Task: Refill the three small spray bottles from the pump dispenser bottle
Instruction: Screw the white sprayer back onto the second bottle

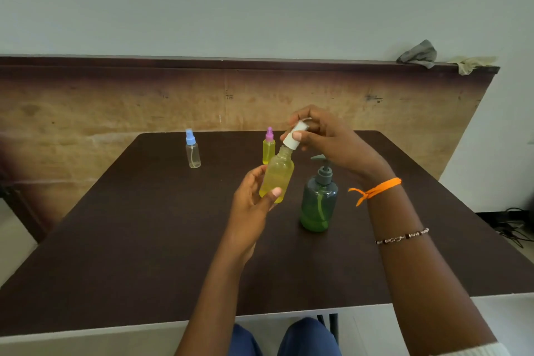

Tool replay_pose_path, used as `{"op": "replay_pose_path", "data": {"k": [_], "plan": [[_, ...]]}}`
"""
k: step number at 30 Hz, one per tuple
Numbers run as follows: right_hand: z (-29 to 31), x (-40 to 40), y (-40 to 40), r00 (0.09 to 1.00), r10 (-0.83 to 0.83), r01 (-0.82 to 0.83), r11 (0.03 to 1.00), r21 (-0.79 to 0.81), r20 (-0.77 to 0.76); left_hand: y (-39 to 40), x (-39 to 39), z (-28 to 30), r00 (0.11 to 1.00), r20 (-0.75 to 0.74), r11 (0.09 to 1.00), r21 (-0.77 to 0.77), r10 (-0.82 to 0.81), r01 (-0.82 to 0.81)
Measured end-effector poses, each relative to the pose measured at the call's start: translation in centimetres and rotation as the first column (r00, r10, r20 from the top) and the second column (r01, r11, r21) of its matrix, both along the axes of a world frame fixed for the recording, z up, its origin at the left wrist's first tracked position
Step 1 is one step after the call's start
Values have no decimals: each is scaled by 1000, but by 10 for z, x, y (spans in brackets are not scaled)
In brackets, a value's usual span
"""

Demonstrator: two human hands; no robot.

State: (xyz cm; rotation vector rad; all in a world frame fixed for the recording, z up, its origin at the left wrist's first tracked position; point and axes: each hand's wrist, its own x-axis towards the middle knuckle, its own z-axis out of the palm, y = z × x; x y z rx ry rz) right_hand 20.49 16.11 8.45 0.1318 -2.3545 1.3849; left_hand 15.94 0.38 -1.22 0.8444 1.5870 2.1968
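Holding a small bottle (pixel 276 176) of yellow liquid above the dark table (pixel 144 225), near the centre of the frame, my left hand (pixel 254 205) grips its lower body, thumb across the front and fingers curled behind. Bottle tilted, neck leaning toward the upper right. My right hand (pixel 326 141), just above centre, pinches the white spray cap (pixel 294 136) between thumb and fingertips; the cap sits tilted at the bottle's neck, and I cannot tell whether it is threaded on or merely touching.

Green pump bottle (pixel 319 199): upright on the table, right of centre, just beside the held bottle and below my right wrist; partly filled with green liquid, grey pump head on top. Pink-capped spray bottle (pixel 268 147): upright behind the held bottle, filled with yellow liquid. Blue-capped spray bottle (pixel 192 150): upright at the far edge of the table, left of centre, well apart from the others, clear.

Orange thread (pixel 375 189) and beaded bracelet (pixel 403 237) circle my right forearm. Two crumpled cloths (pixel 419 53) rest on the ledge, upper right.
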Motion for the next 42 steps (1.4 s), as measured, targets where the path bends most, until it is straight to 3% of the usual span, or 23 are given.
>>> {"op": "replay_pose_path", "data": {"k": [8, 16, 23, 27, 29, 31, 34, 36, 39, 42], "plan": [[35, -2, 8, 983, 25, -96, 913, 396, 181, -3, 1, 2, 994, 67, 996, 38, -82, 79], [61, -5, 3, 933, 38, -225, 839, 495, 358, -8, 2, 4, 967, 147, 972, 146, -207, 186], [46, -12, -10, 900, -207, -57, 817, 574, 384, -3, 8, -1, 996, 86, 992, 119, -37, 27], [46, -13, -11, 913, -255, 7, 790, 613, 318, 1, 11, 4, 986, 145, 986, 159, -81, 57], [53, -10, -7, 932, -195, -2, 841, 541, 306, 3, 11, 9, 976, 184, 976, 204, -121, 82], [59, -6, -1, 948, -29, -99, 920, 380, 318, 2, 12, 12, 959, 220, 962, 245, -177, 121], [49, -5, 6, 926, 256, -306, 940, 152, 278, 0, 13, 12, 910, 287, 928, 308, -300, 208], [37, -6, 5, 922, 319, -316, 947, -51, 221, -1, 12, 11, 883, 304, 908, 334, -357, 252], [28, -5, -3, 958, 217, -190, 970, -151, 186, -1, 15, 9, 923, 279, 934, 311, -266, 175], [16, -7, -19, 981, -117, 130, 989, -77, 155, 4, 17, 9, 986, 162, 987, 149, 41, -65]]}}
